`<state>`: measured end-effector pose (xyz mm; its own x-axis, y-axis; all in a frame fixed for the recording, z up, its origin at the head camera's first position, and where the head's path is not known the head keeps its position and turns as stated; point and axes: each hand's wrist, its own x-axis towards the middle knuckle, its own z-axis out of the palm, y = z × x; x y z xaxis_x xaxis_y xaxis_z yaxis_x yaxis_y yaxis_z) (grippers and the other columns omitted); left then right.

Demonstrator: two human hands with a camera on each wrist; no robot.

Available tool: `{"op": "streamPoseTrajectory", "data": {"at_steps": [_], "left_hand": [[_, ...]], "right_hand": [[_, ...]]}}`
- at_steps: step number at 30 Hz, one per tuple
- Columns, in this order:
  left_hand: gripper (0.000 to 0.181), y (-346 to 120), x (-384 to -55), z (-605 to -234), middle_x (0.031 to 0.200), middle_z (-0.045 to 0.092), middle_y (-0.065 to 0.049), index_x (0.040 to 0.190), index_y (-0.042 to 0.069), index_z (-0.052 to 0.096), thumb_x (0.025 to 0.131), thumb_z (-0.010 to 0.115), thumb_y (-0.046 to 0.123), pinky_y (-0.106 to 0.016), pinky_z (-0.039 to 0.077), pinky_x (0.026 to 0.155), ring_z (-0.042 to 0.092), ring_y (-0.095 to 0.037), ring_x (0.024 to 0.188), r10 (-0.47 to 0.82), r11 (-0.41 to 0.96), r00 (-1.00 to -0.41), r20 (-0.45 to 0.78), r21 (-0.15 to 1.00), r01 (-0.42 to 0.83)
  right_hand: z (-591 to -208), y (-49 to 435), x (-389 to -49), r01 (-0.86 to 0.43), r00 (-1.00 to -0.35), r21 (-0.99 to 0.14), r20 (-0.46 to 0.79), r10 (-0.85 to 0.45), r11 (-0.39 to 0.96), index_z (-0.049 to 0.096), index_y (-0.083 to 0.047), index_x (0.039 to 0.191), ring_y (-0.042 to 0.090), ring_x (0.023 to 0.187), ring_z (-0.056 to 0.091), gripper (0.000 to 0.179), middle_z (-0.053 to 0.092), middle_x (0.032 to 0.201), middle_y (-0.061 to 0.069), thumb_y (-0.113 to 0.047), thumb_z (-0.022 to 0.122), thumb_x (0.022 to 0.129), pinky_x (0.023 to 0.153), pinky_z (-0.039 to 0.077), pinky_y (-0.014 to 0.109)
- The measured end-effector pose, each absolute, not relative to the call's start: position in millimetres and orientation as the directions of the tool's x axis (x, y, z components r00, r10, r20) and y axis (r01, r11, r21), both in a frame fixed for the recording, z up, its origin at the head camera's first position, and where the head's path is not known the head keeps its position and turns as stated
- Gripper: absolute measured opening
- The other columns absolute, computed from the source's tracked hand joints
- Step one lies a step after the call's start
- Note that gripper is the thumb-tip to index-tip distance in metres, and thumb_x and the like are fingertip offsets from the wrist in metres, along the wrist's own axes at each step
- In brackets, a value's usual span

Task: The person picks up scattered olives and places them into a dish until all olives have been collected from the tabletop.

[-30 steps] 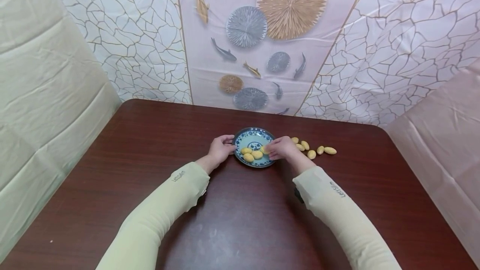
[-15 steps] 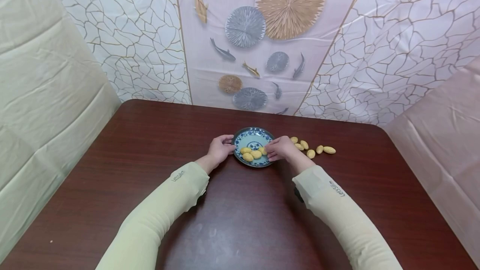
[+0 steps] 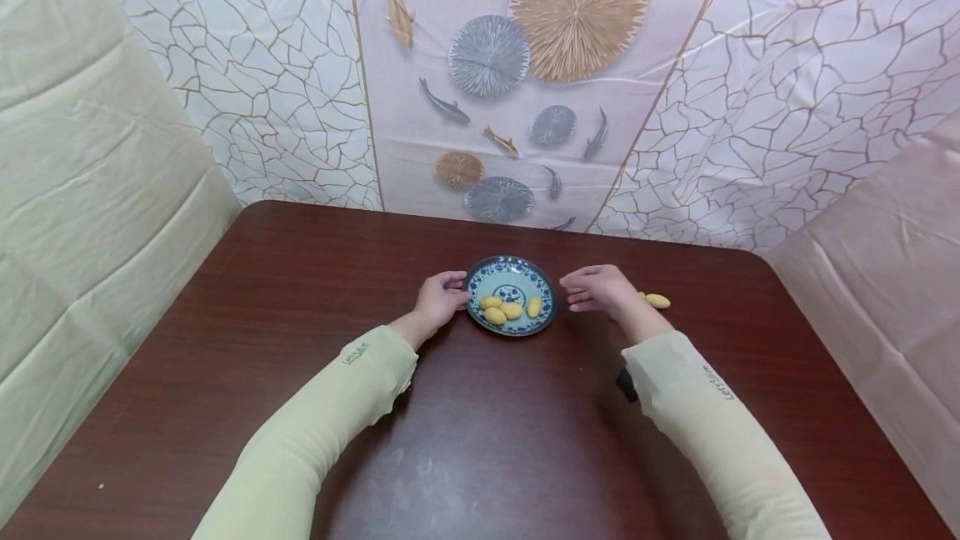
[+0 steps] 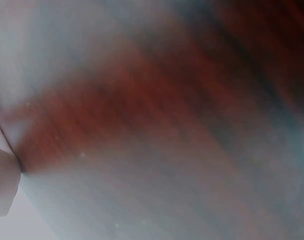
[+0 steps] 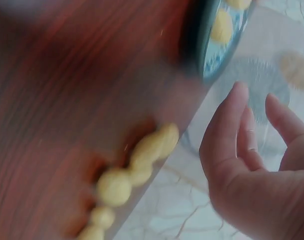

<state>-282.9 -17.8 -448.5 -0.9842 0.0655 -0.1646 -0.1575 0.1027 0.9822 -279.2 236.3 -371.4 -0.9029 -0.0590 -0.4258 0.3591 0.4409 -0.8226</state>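
A blue-and-white patterned plate [image 3: 495, 280] sits on the table with several small yellow oval pieces [image 3: 512, 310] on it; they look like nuts, but their exact kind is unclear. My left hand [image 3: 438, 300] rests with its fingers at the plate's left rim. In the left wrist view only a blurred edge of a hand [image 4: 4, 182] shows. My right hand [image 3: 600, 290] is apart from the plate, just right of it, fingers extended and holding nothing. The right wrist view shows its thumb and fingers spread, near more yellow pieces [image 5: 114, 187] lying on the table.
The dark red-brown table [image 3: 465, 423] reaches back to a patterned cloth backdrop [image 3: 487, 57]. At both sides hang pale cloths. A couple of yellow pieces [image 3: 657, 301] show past the right hand; the head view hides the others behind it.
My right hand has let go of a yellow piece on the right part of the plate and moved right, off the plate. My left hand has stayed at the rim.
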Motion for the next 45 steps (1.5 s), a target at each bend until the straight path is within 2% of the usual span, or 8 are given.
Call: {"op": "streamPoseTrajectory", "data": {"at_steps": [6, 10, 15, 20, 29, 32, 37, 45], "left_hand": [[0.044, -17.8, -282.8, -448.4, 0.122, 0.056, -0.025, 0.129, -0.005, 0.051, 0.086, 0.058, -0.007, -0.033, 0.057, 0.084, 0.058, -0.032, 0.109, 0.064, 0.110, -0.985, -0.159, 0.982, -0.152], [0.044, -18.6, -283.2, -449.2, 0.122, 0.056, -0.025, 0.129, -0.004, 0.051, 0.086, 0.058, -0.007, -0.033, 0.057, 0.084, 0.058, -0.031, 0.109, 0.064, 0.119, -0.986, -0.157, 0.982, -0.149], [0.044, -19.3, -283.3, -449.9, 0.122, 0.056, -0.024, 0.129, -0.003, 0.052, 0.086, 0.059, -0.006, -0.032, 0.057, 0.083, 0.058, -0.030, 0.108, 0.060, 0.124, -0.985, -0.160, 0.981, -0.152], [0.044, -19.5, -283.1, -449.4, 0.122, 0.056, -0.024, 0.129, -0.003, 0.052, 0.086, 0.059, -0.006, -0.032, 0.057, 0.084, 0.058, -0.030, 0.108, 0.057, 0.126, -0.985, -0.160, 0.980, -0.152], [0.043, -19.3, -283.1, -449.0, 0.122, 0.057, -0.023, 0.129, -0.002, 0.052, 0.086, 0.059, -0.005, -0.032, 0.057, 0.084, 0.059, -0.029, 0.108, 0.053, 0.135, -0.985, -0.166, 0.978, -0.158], [0.043, -19.4, -283.7, -449.2, 0.122, 0.057, -0.023, 0.129, -0.002, 0.052, 0.086, 0.059, -0.005, -0.032, 0.057, 0.085, 0.059, -0.029, 0.109, 0.056, 0.136, -0.985, -0.166, 0.978, -0.157], [0.043, -18.6, -284.7, -449.6, 0.122, 0.056, -0.023, 0.129, -0.003, 0.052, 0.086, 0.058, -0.006, -0.033, 0.057, 0.085, 0.058, -0.029, 0.109, 0.062, 0.118, -0.984, -0.166, 0.980, -0.158], [0.043, -18.3, -284.8, -449.6, 0.121, 0.057, -0.023, 0.128, -0.003, 0.052, 0.086, 0.058, -0.006, -0.032, 0.057, 0.085, 0.059, -0.029, 0.108, 0.055, 0.116, -0.985, -0.166, 0.980, -0.159]], "right_hand": [[-365.2, 269.5, -274.1, 0.367, -0.905, -0.825, -0.423, -0.039, 0.430, 0.044, 0.008, 0.133, 0.003, 0.077, 0.061, 0.050, 0.062, 0.103, 0.005, -0.022, 0.054, 0.095, 0.075, 0.057, 0.021], [-367.0, 288.5, -271.9, 0.397, -0.902, -0.828, -0.432, 0.000, 0.396, 0.042, 0.007, 0.134, 0.003, 0.078, 0.062, 0.052, 0.061, 0.096, 0.000, -0.024, 0.055, 0.094, 0.078, 0.057, 0.022], [-373.4, 305.3, -271.4, 0.424, -0.899, -0.836, -0.435, 0.051, 0.348, 0.039, 0.009, 0.135, 0.003, 0.073, 0.062, 0.054, 0.062, 0.082, -0.006, -0.020, 0.056, 0.093, 0.072, 0.057, 0.021], [-381.2, 315.6, -270.4, 0.446, -0.892, -0.826, -0.442, 0.094, 0.345, 0.040, 0.011, 0.134, 0.004, 0.070, 0.062, 0.054, 0.061, 0.081, -0.005, -0.020, 0.057, 0.092, 0.068, 0.058, 0.021], [-396.1, 318.8, -269.3, 0.441, -0.896, -0.815, -0.427, 0.124, 0.376, 0.042, 0.012, 0.132, 0.007, 0.075, 0.059, 0.052, 0.056, 0.102, 0.011, -0.018, 0.056, 0.092, 0.071, 0.059, 0.024], [-399.2, 317.1, -269.3, 0.430, -0.901, -0.814, -0.411, 0.136, 0.391, 0.044, 0.014, 0.130, 0.008, 0.075, 0.059, 0.049, 0.060, 0.095, 0.007, -0.015, 0.056, 0.092, 0.072, 0.059, 0.026], [-403.5, 313.3, -270.1, 0.429, -0.903, -0.807, -0.387, 0.186, 0.405, 0.053, 0.012, 0.120, 0.007, 0.069, 0.060, 0.039, 0.061, 0.073, -0.006, -0.011, 0.060, 0.090, 0.068, 0.060, 0.028], [-402.9, 309.3, -271.7, 0.463, -0.886, -0.813, -0.411, 0.214, 0.355, 0.054, 0.012, 0.113, 0.007, 0.063, 0.061, 0.032, 0.059, 0.068, -0.004, -0.005, 0.060, 0.087, 0.068, 0.060, 0.028]]}}
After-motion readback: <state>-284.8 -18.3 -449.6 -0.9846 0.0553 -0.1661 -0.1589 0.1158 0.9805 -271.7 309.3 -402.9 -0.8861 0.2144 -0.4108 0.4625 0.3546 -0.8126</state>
